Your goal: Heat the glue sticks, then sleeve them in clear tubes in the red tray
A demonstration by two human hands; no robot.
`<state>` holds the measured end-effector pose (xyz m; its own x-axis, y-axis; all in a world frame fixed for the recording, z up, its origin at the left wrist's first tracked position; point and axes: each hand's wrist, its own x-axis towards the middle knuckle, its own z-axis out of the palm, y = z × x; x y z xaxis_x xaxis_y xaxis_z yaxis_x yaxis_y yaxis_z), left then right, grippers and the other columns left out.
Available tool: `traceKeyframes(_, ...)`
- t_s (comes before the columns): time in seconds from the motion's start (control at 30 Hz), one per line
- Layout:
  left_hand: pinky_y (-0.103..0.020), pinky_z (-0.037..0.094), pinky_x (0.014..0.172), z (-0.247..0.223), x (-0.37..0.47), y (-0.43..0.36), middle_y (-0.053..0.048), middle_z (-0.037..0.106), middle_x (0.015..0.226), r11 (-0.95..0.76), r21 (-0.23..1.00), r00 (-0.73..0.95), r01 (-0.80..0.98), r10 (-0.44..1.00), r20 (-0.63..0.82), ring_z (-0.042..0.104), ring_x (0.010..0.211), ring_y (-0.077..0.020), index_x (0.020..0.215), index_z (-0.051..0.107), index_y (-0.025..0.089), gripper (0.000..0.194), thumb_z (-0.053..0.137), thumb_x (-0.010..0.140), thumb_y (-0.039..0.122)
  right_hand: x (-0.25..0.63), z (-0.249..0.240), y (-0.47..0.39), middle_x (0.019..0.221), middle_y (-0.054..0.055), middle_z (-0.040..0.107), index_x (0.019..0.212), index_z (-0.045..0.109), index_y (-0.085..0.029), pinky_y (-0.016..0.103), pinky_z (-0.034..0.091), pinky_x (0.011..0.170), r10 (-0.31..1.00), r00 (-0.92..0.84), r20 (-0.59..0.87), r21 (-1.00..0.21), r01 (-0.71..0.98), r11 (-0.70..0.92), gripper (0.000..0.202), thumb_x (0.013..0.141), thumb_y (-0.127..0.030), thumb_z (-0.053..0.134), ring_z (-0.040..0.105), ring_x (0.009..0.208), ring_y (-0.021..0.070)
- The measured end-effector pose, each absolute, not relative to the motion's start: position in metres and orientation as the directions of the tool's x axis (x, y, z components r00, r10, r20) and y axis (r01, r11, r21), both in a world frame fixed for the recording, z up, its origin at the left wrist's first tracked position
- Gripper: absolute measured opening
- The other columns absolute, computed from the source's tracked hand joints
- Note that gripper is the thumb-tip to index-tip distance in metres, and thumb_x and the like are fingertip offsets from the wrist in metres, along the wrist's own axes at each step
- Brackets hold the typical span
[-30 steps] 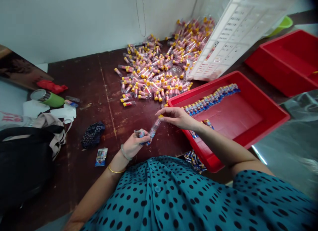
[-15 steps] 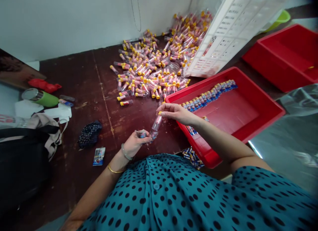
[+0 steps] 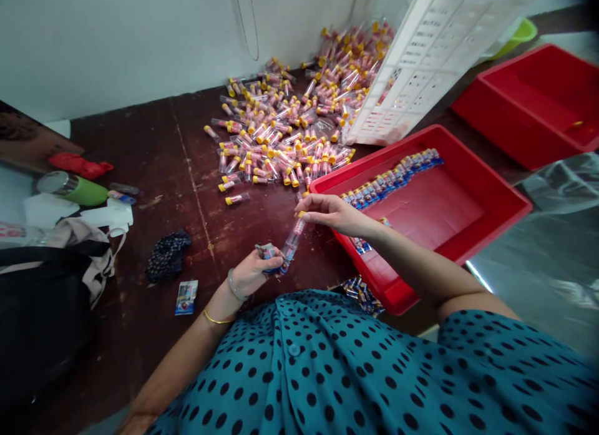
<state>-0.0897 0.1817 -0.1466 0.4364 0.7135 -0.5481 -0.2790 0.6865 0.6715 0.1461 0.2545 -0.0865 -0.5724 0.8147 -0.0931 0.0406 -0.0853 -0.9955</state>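
Observation:
My right hand (image 3: 334,214) pinches the yellow-capped end of a clear plastic tube (image 3: 293,240) that has pink contents showing through. The tube slants down to the left. At its lower end, my left hand (image 3: 250,274) is closed on small printed packets (image 3: 270,252), silvery and blue. One blue packet (image 3: 282,268) lies around or against the tube's lower end; I cannot tell which. Beyond my hands, a large heap of similar yellow-capped tubes (image 3: 276,135) spreads over the dark red table (image 3: 154,135).
Right of my hands is a red tray (image 3: 440,226) with a row of blue-wrapped tubes (image 3: 395,180). More blue pieces (image 3: 362,296) lie below its near corner. A white basket (image 3: 421,67) and second red bin (image 3: 510,104) stand behind. Leftward are a loose packet (image 3: 186,298), dark cloth (image 3: 167,255) and green cup (image 3: 77,188).
The tube's lower end has shifted slightly left and down, and more blue packet shows there. Both hands keep their grips. The whole view has drifted a little.

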Motion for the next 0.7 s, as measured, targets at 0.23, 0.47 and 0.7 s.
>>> traceKeyframes(0.23, -0.025, 0.047, 0.063, -0.144, -0.078, 0.178, -0.001, 0.068, 0.073, 0.647, 0.709, 0.362, -0.279, 0.755, -0.546, 0.061, 0.065, -0.0121, 0.077, 0.069, 0.014, 0.034, 0.090, 0.056, 0.030, 0.146, -0.098, 0.238, 0.093, 0.002, 0.063, 0.096, 0.058, -0.018, 0.028, 0.048, 0.081, 0.851, -0.525, -0.033, -0.999, 0.023, -0.024, 0.022, 0.085, -0.033, 0.068, 0.059, 0.086, 0.0125)
traceKeyframes(0.47, -0.026, 0.049, 0.073, -0.137, -0.051, 0.169, -0.002, 0.071, 0.083, 0.636, 0.679, 0.325, -0.368, 0.772, -0.547, 0.063, 0.076, -0.0131, 0.087, 0.072, 0.014, 0.041, 0.090, 0.057, 0.035, 0.137, -0.118, 0.195, 0.096, 0.005, 0.068, 0.096, 0.065, -0.017, 0.031, 0.051, 0.081, 0.925, -0.379, -0.016, -0.988, 0.149, 0.044, 0.024, 0.086, -0.039, 0.067, 0.063, 0.086, 0.0161)
traceKeyframes(0.7, -0.024, 0.048, 0.075, -0.127, -0.038, 0.170, 0.000, 0.070, 0.080, 0.554, 0.725, 0.259, -0.408, 0.832, -0.490, 0.061, 0.076, -0.0122, 0.081, 0.072, 0.016, 0.036, 0.090, 0.056, 0.036, 0.140, -0.124, 0.173, 0.110, 0.007, 0.070, 0.103, 0.068, -0.021, 0.036, 0.048, 0.095, 0.959, -0.272, 0.080, -0.979, 0.158, 0.126, 0.025, 0.083, -0.036, 0.072, 0.064, 0.103, 0.0206)
